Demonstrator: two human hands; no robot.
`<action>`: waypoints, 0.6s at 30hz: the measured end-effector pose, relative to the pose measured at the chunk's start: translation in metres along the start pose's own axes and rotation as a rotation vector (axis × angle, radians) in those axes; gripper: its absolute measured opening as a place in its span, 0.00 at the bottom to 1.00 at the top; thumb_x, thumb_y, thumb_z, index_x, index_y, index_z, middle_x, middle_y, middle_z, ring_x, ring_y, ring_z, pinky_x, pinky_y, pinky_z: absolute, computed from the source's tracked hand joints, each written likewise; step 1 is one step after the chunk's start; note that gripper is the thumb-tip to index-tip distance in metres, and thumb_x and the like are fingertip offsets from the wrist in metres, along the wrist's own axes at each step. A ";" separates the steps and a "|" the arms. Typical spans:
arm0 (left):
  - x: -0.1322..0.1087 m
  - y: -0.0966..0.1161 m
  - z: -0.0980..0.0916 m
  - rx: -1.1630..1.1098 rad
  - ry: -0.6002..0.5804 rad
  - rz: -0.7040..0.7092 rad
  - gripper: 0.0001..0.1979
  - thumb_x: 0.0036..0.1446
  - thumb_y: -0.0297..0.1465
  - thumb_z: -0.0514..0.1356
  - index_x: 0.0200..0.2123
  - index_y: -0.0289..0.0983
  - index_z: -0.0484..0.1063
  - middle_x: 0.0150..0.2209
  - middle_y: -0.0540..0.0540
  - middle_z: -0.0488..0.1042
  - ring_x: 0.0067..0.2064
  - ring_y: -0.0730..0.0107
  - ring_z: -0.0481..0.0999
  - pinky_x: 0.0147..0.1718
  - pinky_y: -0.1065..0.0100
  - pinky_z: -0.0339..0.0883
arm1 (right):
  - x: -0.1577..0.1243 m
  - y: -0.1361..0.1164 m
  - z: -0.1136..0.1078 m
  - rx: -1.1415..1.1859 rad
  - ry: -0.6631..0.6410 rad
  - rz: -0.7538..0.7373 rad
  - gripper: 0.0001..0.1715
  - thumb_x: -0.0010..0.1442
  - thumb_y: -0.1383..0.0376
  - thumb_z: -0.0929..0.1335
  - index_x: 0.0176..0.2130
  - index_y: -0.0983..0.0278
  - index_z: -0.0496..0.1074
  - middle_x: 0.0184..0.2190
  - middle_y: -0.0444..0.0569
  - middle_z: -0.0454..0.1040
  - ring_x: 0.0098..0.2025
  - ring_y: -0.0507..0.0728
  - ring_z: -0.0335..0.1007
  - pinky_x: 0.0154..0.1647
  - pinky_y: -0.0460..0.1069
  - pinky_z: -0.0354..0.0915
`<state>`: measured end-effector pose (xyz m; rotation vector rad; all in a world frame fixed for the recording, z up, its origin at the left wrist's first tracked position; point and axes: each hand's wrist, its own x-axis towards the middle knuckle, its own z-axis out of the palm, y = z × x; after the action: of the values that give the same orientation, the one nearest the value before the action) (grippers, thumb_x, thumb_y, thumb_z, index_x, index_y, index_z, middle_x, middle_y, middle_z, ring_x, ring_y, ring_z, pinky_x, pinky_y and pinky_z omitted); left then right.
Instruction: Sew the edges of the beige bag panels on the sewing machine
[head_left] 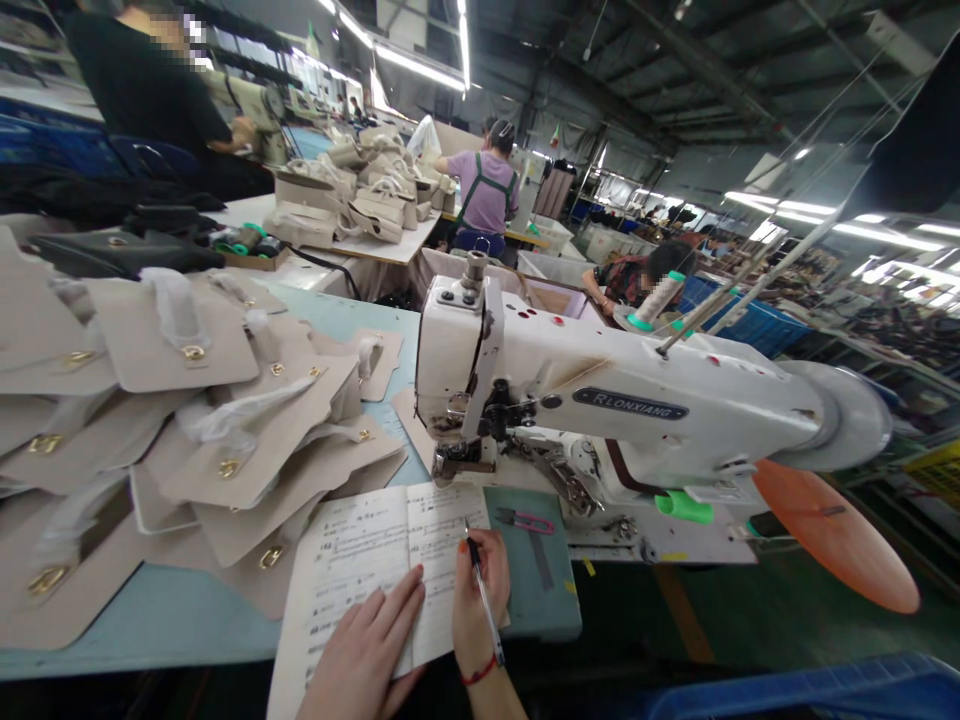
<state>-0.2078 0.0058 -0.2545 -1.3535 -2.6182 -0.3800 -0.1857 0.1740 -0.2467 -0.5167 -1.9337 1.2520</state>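
Note:
An open notebook [360, 540] with lines of handwriting lies at the table's front edge, below the sewing machine's needle area. My left hand [371, 640] rests flat across its lower part, fingers stretched out and holding nothing. Between the fingers of my right hand [480, 590] is a pen [484, 600], its tip on or just over the right page. A red band circles that wrist. Thread snips [525, 521] with a pink handle lie just right of the notebook.
A white sewing machine [600, 370] stands beyond the notebook. Beige bag pieces [262, 460] with gold clasps and wrapped handles are heaped on the left. An orange disc [836, 535] and a blue bin [817, 690] are at right. Several people work farther back.

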 end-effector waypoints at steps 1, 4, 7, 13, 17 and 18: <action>0.000 0.000 0.000 -0.001 0.003 0.000 0.29 0.53 0.34 0.61 0.59 0.39 0.63 0.64 0.45 0.61 0.50 0.58 0.69 0.46 0.62 0.66 | -0.001 0.000 0.000 -0.011 0.007 -0.011 0.08 0.64 0.63 0.64 0.42 0.64 0.69 0.38 0.52 0.72 0.40 0.57 0.71 0.42 0.50 0.68; -0.001 0.000 0.000 -0.009 0.002 -0.005 0.29 0.52 0.34 0.61 0.59 0.39 0.63 0.64 0.45 0.61 0.50 0.58 0.69 0.46 0.62 0.65 | -0.005 0.001 0.000 -0.019 0.024 -0.017 0.08 0.64 0.64 0.64 0.42 0.65 0.68 0.39 0.53 0.72 0.40 0.57 0.71 0.41 0.50 0.69; -0.001 0.001 0.000 -0.017 -0.006 -0.014 0.30 0.51 0.32 0.61 0.59 0.39 0.63 0.64 0.45 0.61 0.49 0.58 0.69 0.46 0.61 0.65 | -0.007 0.002 0.000 -0.017 0.053 -0.001 0.07 0.64 0.64 0.64 0.41 0.65 0.67 0.36 0.52 0.71 0.37 0.56 0.70 0.38 0.49 0.68; -0.002 0.000 0.000 -0.029 0.003 -0.028 0.29 0.52 0.34 0.61 0.59 0.41 0.64 0.64 0.46 0.62 0.50 0.57 0.70 0.46 0.61 0.66 | -0.006 0.001 -0.001 -0.039 0.027 -0.007 0.05 0.64 0.64 0.64 0.36 0.64 0.67 0.32 0.49 0.70 0.34 0.54 0.69 0.37 0.48 0.67; -0.001 0.000 0.001 -0.015 -0.010 -0.023 0.30 0.52 0.34 0.61 0.59 0.40 0.64 0.64 0.46 0.62 0.50 0.57 0.70 0.46 0.61 0.66 | -0.005 -0.001 0.000 -0.095 -0.050 -0.046 0.05 0.63 0.64 0.65 0.35 0.64 0.68 0.30 0.48 0.71 0.32 0.54 0.70 0.35 0.47 0.66; -0.001 -0.001 0.001 -0.008 -0.009 -0.018 0.30 0.52 0.35 0.61 0.59 0.40 0.63 0.64 0.46 0.61 0.50 0.57 0.70 0.46 0.61 0.66 | -0.005 -0.002 0.001 -0.119 -0.068 -0.062 0.05 0.62 0.64 0.65 0.34 0.63 0.68 0.29 0.47 0.72 0.31 0.54 0.70 0.34 0.47 0.66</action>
<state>-0.2080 0.0051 -0.2558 -1.3380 -2.6411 -0.3887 -0.1830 0.1692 -0.2472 -0.4757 -2.0747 1.1339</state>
